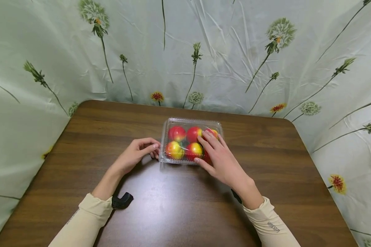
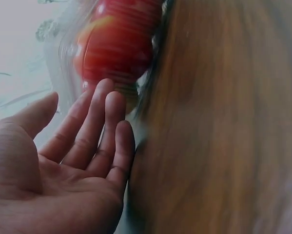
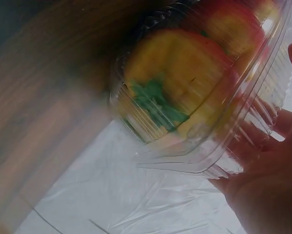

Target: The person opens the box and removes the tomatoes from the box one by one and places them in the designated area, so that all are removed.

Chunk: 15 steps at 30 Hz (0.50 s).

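On the brown wooden bench (image 1: 80, 144), the left hand (image 1: 136, 152) lies relaxed, fingertips at the left edge of a clear plastic clamshell box (image 1: 190, 121). The right hand (image 1: 221, 159) rests flat over its lid, fingers straight. Inside sit red-and-yellow apples (image 1: 177, 133), before a flowered curtain (image 1: 222, 51).

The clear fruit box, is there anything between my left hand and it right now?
Nothing visible. The left hand lies on the wooden table right beside the clear box of red and yellow fruit, fingertips at its left wall. The right hand already rests on the lid.
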Each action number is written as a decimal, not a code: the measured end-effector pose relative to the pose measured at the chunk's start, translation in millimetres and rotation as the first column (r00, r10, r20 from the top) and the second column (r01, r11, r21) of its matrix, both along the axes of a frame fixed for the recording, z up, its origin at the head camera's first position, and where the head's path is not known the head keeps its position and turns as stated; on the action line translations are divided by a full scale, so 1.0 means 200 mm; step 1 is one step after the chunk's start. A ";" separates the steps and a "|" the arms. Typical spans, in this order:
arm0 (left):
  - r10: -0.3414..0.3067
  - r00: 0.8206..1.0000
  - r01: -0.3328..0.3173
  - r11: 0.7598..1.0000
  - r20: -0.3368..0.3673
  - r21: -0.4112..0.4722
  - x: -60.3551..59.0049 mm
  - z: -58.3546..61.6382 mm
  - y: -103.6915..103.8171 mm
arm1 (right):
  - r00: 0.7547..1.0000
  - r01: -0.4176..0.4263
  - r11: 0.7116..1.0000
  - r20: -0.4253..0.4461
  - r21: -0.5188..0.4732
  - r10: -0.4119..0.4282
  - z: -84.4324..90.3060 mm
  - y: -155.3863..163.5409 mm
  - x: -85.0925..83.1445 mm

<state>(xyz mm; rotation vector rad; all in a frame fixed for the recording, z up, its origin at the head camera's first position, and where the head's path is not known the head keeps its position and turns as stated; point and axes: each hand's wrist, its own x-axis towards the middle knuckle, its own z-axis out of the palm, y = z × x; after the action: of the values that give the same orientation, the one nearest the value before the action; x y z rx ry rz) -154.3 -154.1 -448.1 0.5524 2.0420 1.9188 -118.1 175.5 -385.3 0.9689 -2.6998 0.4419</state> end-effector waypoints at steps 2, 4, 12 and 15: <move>-0.002 1.000 0.002 0.999 0.027 0.032 0.01 0.00 0.01 | 1.000 -0.005 1.000 0.002 0.004 0.005 0.00 0.00 0.00; -0.013 0.998 0.009 0.998 0.062 0.063 0.01 -0.01 0.02 | 1.000 -0.011 1.000 0.003 0.012 0.011 0.00 -0.01 0.01; -0.096 0.987 0.079 0.989 0.129 0.129 0.02 -0.02 0.03 | 1.000 -0.016 0.998 -0.005 0.057 0.017 -0.01 -0.02 0.00; -0.135 0.981 0.116 0.984 0.139 0.134 0.01 -0.02 0.02 | 1.000 -0.017 0.998 -0.008 0.053 0.018 -0.01 -0.02 0.00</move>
<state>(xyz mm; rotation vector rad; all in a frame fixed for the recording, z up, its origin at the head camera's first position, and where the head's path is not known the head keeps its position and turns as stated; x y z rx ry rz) -151.5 -149.4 -451.3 0.5371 1.7628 1.9598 -117.1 171.3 -388.2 1.0064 -2.7099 0.3706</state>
